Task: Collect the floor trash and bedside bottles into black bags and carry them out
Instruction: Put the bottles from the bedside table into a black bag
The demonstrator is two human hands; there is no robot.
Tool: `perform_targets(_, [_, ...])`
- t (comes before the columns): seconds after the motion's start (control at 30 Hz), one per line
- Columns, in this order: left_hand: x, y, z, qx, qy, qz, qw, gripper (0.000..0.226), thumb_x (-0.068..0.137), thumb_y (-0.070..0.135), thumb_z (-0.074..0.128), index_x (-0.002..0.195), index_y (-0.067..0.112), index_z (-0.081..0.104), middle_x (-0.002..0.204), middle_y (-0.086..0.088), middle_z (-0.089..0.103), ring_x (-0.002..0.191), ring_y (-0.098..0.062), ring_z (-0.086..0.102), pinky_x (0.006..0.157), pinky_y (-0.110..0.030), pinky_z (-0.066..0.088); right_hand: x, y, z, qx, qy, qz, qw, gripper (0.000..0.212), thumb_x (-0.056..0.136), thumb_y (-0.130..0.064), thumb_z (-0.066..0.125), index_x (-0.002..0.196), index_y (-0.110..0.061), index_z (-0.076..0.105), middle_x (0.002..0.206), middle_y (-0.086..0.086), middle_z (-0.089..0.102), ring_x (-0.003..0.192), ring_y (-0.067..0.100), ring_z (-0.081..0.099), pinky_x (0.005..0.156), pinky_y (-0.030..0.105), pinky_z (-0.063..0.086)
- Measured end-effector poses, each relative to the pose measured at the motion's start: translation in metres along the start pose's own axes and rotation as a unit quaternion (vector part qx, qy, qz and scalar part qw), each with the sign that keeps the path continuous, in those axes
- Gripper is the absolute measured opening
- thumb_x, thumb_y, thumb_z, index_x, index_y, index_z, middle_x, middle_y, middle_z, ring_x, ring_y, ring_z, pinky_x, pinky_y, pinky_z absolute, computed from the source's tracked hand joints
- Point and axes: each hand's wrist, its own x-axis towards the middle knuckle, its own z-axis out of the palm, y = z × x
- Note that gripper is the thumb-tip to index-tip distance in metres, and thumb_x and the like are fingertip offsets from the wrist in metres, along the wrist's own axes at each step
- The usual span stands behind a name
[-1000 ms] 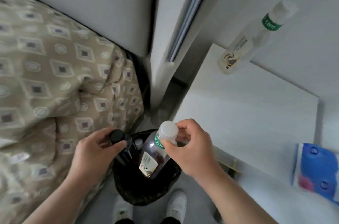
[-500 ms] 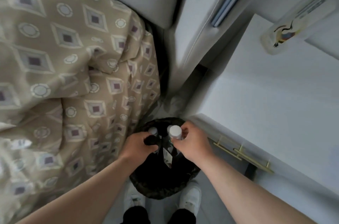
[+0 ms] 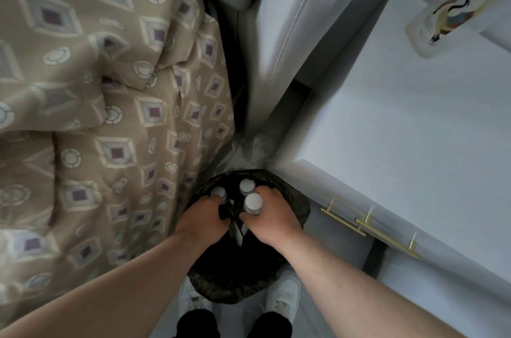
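A tan duvet [image 3: 96, 116] with a diamond pattern covers the bed and fills the left side of the view, its edge hanging down towards the floor. On the right is a white bench [image 3: 401, 130]. Two brass handles [image 3: 367, 224] sit on its front, below the near edge. A clear labelled bottle [image 3: 453, 14] stands at the bench's far right corner, partly cut off by the frame.

In the narrow gap between bed and bench, a black bag [image 3: 293, 205] rests on the floor with its mouth open, just ahead of a pair of white shoes [image 3: 284, 293]. The left hand [image 3: 201, 218] is at the bag's mouth on the bed side, fingers curled tight round a bunch of its black plastic. The right hand [image 3: 273, 218] is on the bench side, fingers and thumb clamped on the neck of a white-capped bottle [image 3: 253, 202] that stands upright inside the bag. Two more white caps [image 3: 246, 186] show just beyond it in the bag, close together, one beside the left hand's fingertips.
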Motion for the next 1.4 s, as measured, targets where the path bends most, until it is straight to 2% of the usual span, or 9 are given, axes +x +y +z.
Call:
perform_targets(0.23, [-0.05, 0.042, -0.058, -0.075, 0.115, 0.033, 0.99, 0.042, 0.087, 0.042, 0.057, 0.124, 0.023, 0.056, 0.123, 0.003, 0.055, 0.112, -0.017, 0.054, 0.088, -0.029, 0.046, -0.063, -0.04, -0.069, 0.165, 0.048, -0.052, 0.984, 0.039, 0.083, -0.038, 0.064, 0.12, -0.036, 0.053, 0.113, -0.02, 0.055, 0.106, -0.002, 0.055, 0.092, 0.022, 0.048])
perform_targets(0.4, [-0.102, 0.112, -0.121, -0.177, 0.233, 0.146, 0.945, 0.007, 0.083, 0.032, 0.065, 0.089, 0.034, 0.061, 0.092, 0.018, 0.059, 0.087, -0.009, 0.063, 0.077, -0.031, 0.051, -0.131, -0.064, -0.162, 0.329, 0.098, -0.14, 0.929, 0.02, 0.081, -0.029, 0.065, 0.101, -0.026, 0.064, 0.096, -0.005, 0.069, 0.091, 0.003, 0.065, 0.078, 0.015, 0.051])
perform_targets(0.57, [-0.124, 0.193, -0.157, -0.187, 0.248, 0.22, 0.925, 0.027, 0.085, 0.036, 0.058, 0.111, 0.031, 0.062, 0.114, 0.026, 0.057, 0.107, -0.005, 0.058, 0.089, -0.026, 0.047, -0.165, -0.06, -0.264, 0.369, 0.259, -0.179, 0.875, 0.019, 0.074, -0.032, 0.064, 0.091, -0.024, 0.068, 0.089, -0.003, 0.072, 0.087, 0.014, 0.067, 0.079, 0.028, 0.054])
perform_targets(0.67, [-0.11, 0.229, -0.148, -0.07, 0.212, 0.232, 0.947, 0.066, 0.089, 0.049, 0.05, 0.147, 0.028, 0.027, 0.153, 0.02, 0.019, 0.143, -0.001, 0.013, 0.112, -0.021, 0.019, -0.166, -0.052, -0.322, 0.363, 0.358, -0.188, 0.84, 0.014, 0.075, -0.028, 0.063, 0.089, -0.027, 0.067, 0.087, -0.001, 0.071, 0.085, 0.016, 0.067, 0.08, 0.04, 0.056])
perform_targets(0.8, [-0.081, 0.25, -0.121, 0.105, 0.114, 0.232, 0.96, 0.093, 0.087, 0.062, 0.043, 0.149, 0.023, -0.015, 0.152, 0.01, -0.029, 0.134, -0.003, -0.028, 0.115, -0.027, -0.008, -0.15, -0.059, -0.384, 0.339, 0.441, -0.202, 0.806, 0.028, 0.075, -0.027, 0.064, 0.102, -0.025, 0.059, 0.097, -0.005, 0.065, 0.086, 0.003, 0.062, 0.074, 0.024, 0.053])
perform_targets(0.87, [-0.072, 0.25, -0.11, 0.132, 0.088, 0.224, 0.962, 0.097, 0.085, 0.063, 0.044, 0.148, 0.022, -0.016, 0.152, 0.007, -0.031, 0.131, -0.004, -0.031, 0.116, -0.03, -0.01, -0.136, -0.066, -0.407, 0.304, 0.462, -0.185, 0.812, 0.043, 0.077, -0.03, 0.068, 0.117, -0.023, 0.053, 0.112, -0.006, 0.059, 0.099, 0.005, 0.058, 0.075, 0.012, 0.048])
perform_targets(1.0, [-0.064, 0.251, -0.101, 0.131, 0.099, 0.206, 0.965, 0.102, 0.081, 0.061, 0.053, 0.15, 0.022, -0.011, 0.15, 0.011, -0.028, 0.137, -0.005, -0.025, 0.117, -0.031, -0.007, -0.096, -0.068, -0.429, 0.232, 0.42, -0.137, 0.867, 0.066, 0.081, -0.037, 0.069, 0.138, -0.026, 0.039, 0.138, -0.009, 0.046, 0.123, 0.01, 0.046, 0.103, 0.032, 0.042])
perform_targets(1.2, [-0.065, 0.26, -0.102, 0.123, 0.095, 0.19, 0.969, 0.104, 0.078, 0.058, 0.061, 0.151, 0.02, -0.004, 0.158, 0.006, -0.017, 0.145, -0.012, -0.014, 0.12, -0.035, 0.002, -0.071, -0.062, -0.436, 0.214, 0.397, -0.139, 0.881, 0.034, 0.078, -0.033, 0.071, 0.108, -0.024, 0.057, 0.105, -0.012, 0.059, 0.108, 0.014, 0.058, 0.092, 0.038, 0.05])
perform_targets(1.4, [-0.061, 0.254, -0.099, 0.099, 0.1, 0.193, 0.971, 0.102, 0.076, 0.055, 0.064, 0.151, 0.022, 0.002, 0.159, 0.007, -0.013, 0.146, -0.011, -0.012, 0.12, -0.033, 0.002, -0.07, -0.058, -0.441, 0.164, 0.398, -0.135, 0.892, 0.029, 0.078, -0.036, 0.07, 0.101, -0.02, 0.062, 0.101, -0.005, 0.067, 0.097, 0.014, 0.063, 0.086, 0.033, 0.051])
